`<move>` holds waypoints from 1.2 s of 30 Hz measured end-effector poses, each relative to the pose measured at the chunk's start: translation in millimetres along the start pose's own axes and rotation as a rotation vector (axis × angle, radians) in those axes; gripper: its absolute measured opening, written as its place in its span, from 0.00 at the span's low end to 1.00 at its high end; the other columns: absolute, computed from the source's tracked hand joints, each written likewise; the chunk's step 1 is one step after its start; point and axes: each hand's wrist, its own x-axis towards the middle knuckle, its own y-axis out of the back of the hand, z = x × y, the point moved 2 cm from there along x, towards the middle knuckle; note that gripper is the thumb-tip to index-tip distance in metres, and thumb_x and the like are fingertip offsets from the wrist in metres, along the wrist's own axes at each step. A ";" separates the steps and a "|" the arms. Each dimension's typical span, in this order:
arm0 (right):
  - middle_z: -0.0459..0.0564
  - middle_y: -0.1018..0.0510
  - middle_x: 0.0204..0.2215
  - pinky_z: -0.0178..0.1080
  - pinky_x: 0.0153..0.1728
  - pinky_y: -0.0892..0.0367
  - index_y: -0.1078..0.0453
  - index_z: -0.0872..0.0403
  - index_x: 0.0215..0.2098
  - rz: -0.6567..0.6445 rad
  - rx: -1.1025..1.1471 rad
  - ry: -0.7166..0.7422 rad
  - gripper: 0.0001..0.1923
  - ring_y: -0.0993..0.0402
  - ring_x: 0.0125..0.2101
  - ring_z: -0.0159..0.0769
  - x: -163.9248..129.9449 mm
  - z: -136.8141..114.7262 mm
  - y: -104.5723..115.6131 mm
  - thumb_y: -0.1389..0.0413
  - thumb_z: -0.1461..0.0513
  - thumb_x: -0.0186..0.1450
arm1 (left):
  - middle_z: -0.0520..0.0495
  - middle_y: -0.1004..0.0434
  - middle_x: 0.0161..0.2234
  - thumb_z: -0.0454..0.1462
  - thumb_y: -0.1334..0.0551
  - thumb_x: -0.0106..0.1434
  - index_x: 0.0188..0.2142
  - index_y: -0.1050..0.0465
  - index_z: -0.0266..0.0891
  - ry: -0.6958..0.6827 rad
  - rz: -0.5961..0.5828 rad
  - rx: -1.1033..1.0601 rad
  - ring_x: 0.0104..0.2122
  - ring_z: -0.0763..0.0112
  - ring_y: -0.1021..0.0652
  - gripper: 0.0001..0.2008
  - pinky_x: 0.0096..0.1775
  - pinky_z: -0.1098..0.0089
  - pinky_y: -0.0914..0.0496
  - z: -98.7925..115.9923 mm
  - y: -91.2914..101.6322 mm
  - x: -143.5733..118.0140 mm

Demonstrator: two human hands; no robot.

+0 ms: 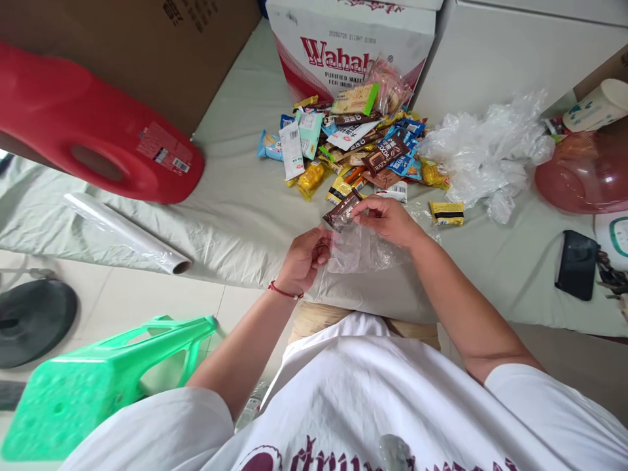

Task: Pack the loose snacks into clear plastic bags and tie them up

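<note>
- Left hand (305, 256) pinches a clear bag (349, 252); right hand (386, 218) grips a brown-wrapped bar (342, 209) at its upper edge, over the bench (235, 222)
- Bar apparently not yet fully inside; many snacks (352, 136) lie loosely piled beyond

The right hand (387, 221) pinches a brown-wrapped snack (343, 209) at a clear plastic bag (350, 252), whose edge the left hand (304, 258) grips. Beyond these 2 hands, a snack heap (358, 140) lies before a white-and-red carton (318, 33); 1 yellow packet (446, 213) sits near crumpled clear bags (483, 157).
</note>
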 end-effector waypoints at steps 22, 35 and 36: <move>0.44 0.27 0.28 0.35 0.29 0.40 0.24 0.54 0.36 0.305 -0.052 -0.024 0.11 0.38 0.25 0.30 -24.3 -25.6 -19.0 0.40 0.54 0.68 | 0.55 0.32 0.23 0.44 0.24 0.50 0.31 0.27 0.36 -0.022 0.043 -0.086 0.17 0.85 0.41 0.18 0.19 0.78 0.52 -9.4 1.6 17.1; 0.41 0.30 0.25 0.32 0.20 0.39 0.30 0.51 0.34 0.286 0.396 -0.293 0.19 0.38 0.23 0.29 -66.0 -3.4 -39.5 0.33 0.47 0.60 | 0.56 0.33 0.26 0.46 0.25 0.50 0.30 0.31 0.39 -0.067 0.086 -0.091 0.20 0.84 0.40 0.19 0.21 0.76 0.52 -20.3 -3.1 -5.8; 0.41 0.30 0.25 0.33 0.20 0.39 0.30 0.50 0.34 0.312 0.386 -0.284 0.18 0.38 0.22 0.29 -73.6 -1.7 -33.7 0.34 0.47 0.61 | 0.56 0.33 0.26 0.45 0.25 0.50 0.31 0.31 0.39 -0.067 0.109 -0.093 0.20 0.84 0.40 0.19 0.21 0.76 0.52 -21.7 1.8 -8.4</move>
